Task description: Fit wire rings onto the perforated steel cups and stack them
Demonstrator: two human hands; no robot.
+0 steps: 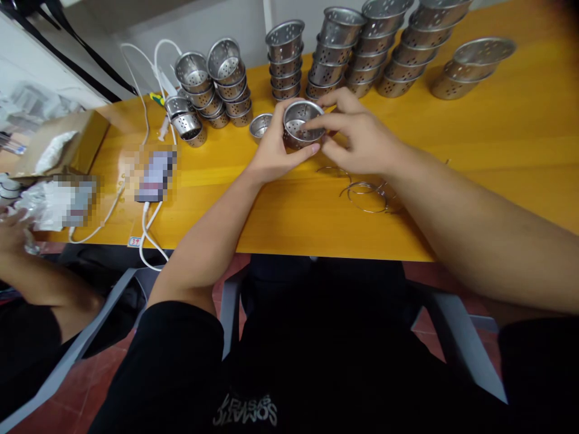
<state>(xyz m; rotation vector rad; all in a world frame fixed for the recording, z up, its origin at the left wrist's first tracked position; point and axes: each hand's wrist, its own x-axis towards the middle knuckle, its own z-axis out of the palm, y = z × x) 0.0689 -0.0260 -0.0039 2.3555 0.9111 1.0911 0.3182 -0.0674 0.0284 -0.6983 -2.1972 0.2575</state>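
A small perforated steel cup (296, 119) is held just above the yellow table (497, 150), near its middle. My left hand (274, 150) wraps round the cup's left side and bottom. My right hand (357, 135) grips its right rim, with the index finger laid across the opening. Several thin wire rings (368, 193) lie on the table just below my right wrist. A single steel cup (260, 125) stands right beside my left hand.
Stacks of the same steel cups (344, 51) line the table's far edge, with more at the far left (212, 84). White cables (149, 223), a phone (156, 175) and a cardboard box (67, 144) sit at the left. Another person's hand (13, 229) works at the left edge.
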